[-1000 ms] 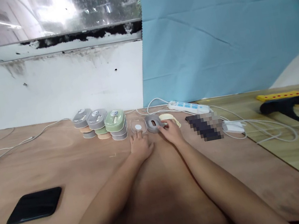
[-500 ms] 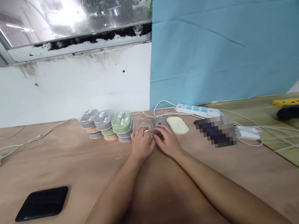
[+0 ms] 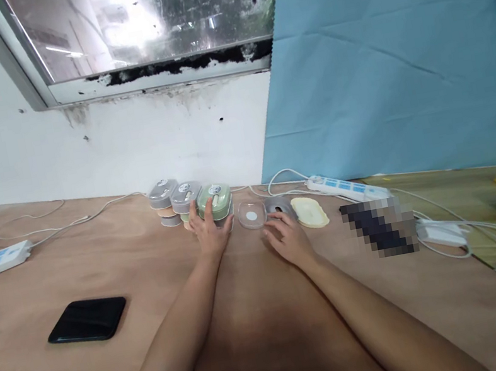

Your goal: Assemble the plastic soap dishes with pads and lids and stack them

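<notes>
My left hand (image 3: 212, 230) is open, its fingers spread in front of the stacked lidded boxes. It is nearest a green box (image 3: 218, 198) on top of the right stack; whether it touches cannot be made out. Two more stacks, topped by grey boxes (image 3: 185, 194), stand to the left. My right hand (image 3: 287, 236) is open, fingertips at the near edge of a grey piece (image 3: 282, 203) lying on the table. Beside that piece lies a clear lid (image 3: 246, 210) with a white round spot. A cream-yellow shallow piece (image 3: 310, 211) lies to the right.
A black phone (image 3: 87, 320) lies at the front left. White power strips (image 3: 348, 188) and cables run along the back and sides. A pixelated dark object (image 3: 375, 230) and a white adapter (image 3: 441, 232) lie to the right. The wall with a window rises behind the table.
My left hand has moved left, from the clear lid to the stacked boxes, uncovering the lid. My right hand stays by the grey piece. The whole view has shifted left.
</notes>
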Demonstrator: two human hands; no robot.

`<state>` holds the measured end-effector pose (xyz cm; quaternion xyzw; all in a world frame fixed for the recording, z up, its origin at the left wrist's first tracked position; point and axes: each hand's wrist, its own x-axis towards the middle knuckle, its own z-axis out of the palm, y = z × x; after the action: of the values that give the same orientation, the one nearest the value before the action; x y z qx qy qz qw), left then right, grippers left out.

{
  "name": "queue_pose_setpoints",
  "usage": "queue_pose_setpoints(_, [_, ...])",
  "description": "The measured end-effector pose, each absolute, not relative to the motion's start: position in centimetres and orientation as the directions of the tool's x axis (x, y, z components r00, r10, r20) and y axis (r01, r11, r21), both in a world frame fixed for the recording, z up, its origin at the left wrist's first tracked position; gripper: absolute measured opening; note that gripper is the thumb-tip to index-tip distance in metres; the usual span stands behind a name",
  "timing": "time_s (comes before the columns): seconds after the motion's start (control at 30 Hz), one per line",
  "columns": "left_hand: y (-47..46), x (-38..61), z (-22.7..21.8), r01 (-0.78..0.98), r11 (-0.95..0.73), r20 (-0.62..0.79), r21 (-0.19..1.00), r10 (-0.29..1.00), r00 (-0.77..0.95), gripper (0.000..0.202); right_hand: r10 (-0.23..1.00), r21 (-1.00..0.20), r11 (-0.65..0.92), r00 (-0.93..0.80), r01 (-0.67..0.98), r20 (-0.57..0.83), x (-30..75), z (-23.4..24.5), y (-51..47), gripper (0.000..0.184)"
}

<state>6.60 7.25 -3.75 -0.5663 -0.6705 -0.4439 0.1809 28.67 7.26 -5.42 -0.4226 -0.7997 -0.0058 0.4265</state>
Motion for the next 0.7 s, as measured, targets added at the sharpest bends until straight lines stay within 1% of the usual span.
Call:
queue_pose_setpoints(0.13, [7.3, 6.7, -3.8, 0.912, -0.055, 0.739, 0.407, 0.606, -0.294, 0.060, 0.670, -0.345, 0.644, -0.287, 0.683, 0.684, 28.8, -5.4, 7.3, 0.022])
queue_pose_setpoints(0.2, [7.3, 6.6, -3.7, 0.904, -0.069, 0.742, 0.423, 0.600, -0.301, 0.058, 0.673, -0.347, 0.644, -0.290, 0.681, 0.680, 28.7, -5.4, 7.3, 0.022])
queue_pose_setpoints(0.3, [7.1, 6.4, -3.7, 0.883, -0.100, 0.754, 0.458, 0.569, -0.327, 0.061, 0.673, -0.358, 0.647, -0.283, 0.673, 0.684, 28.6, -5.2, 7.3, 0.024])
queue_pose_setpoints(0.4, [5.8, 6.0, -3.9, 0.883, -0.166, 0.779, 0.439, 0.560, -0.282, 0.067, 0.645, -0.363, 0.671, -0.268, 0.646, 0.715, 28.6, -5.2, 7.1, 0.037])
queue_pose_setpoints(0.47, [4.4, 5.4, -4.1, 0.890, -0.261, 0.789, 0.373, 0.594, -0.156, 0.070, 0.618, -0.372, 0.704, -0.264, 0.605, 0.740, 28.8, -5.3, 6.9, 0.051])
queue_pose_setpoints(0.53, [2.9, 4.6, -4.3, 0.862, -0.415, 0.796, 0.291, 0.605, 0.022, 0.073, 0.590, -0.380, 0.739, -0.261, 0.556, 0.764, 29.2, -5.3, 6.6, 0.064])
queue_pose_setpoints(0.6, [1.7, 3.6, -4.3, 0.754, -0.618, 0.801, 0.223, 0.556, 0.219, 0.075, 0.569, -0.372, 0.767, -0.286, 0.523, 0.771, 29.4, -5.2, 6.3, 0.076])
queue_pose_setpoints(0.63, [1.4, 3.1, -4.3, 0.686, -0.697, 0.797, 0.208, 0.528, 0.295, 0.075, 0.562, -0.359, 0.783, -0.329, 0.508, 0.759, 29.4, -5.0, 6.2, 0.080])
queue_pose_setpoints(0.7, [1.2, 2.5, -4.2, 0.567, -0.795, 0.804, 0.215, 0.474, 0.359, 0.076, 0.548, -0.336, 0.820, -0.467, 0.463, 0.694, 29.1, -4.6, 5.7, 0.079])
